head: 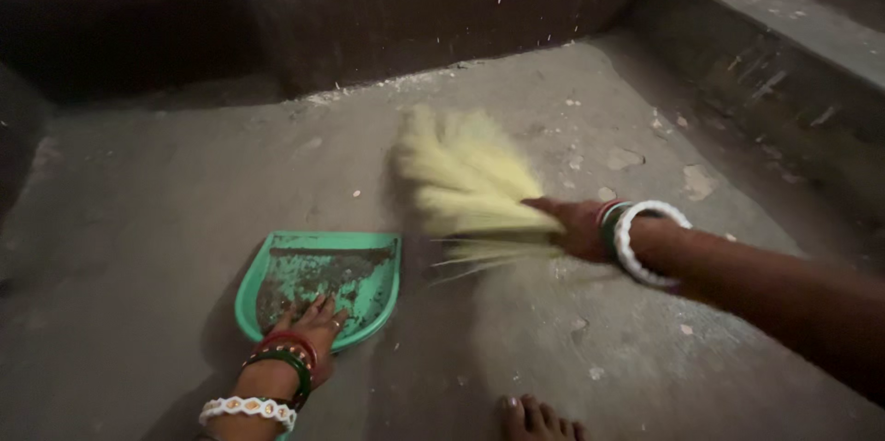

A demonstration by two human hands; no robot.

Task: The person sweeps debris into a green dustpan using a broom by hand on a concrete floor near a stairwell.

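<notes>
presently my left hand [313,323] lies flat, fingers spread, pressed on the rear of the green dustpan [288,268], which sits on the concrete floor [147,211] with its open lip facing away from me. it grips nothing; it only bears down on the pan. dirt and grey dust coat the pan's inner face. my right hand [579,227] is closed around the bound neck of the broom [461,181], a pale yellow grass broom whose bristles fan out to the left and away, blurred. the bristle tips lie just beside the pan's right edge; whether they touch it i cannot tell. red and green bangles with a white one [249,409] sit on my left wrist, and a white bangle [645,240] with red and green ones on my right. my bare toes [539,421] show at the lower edge, near the pan. small flecks of debris lie scattered over the floor, thicker to the right. a dark low wall [442,17] runs across the far side, and a raised step [784,45] stands at the right.
</notes>
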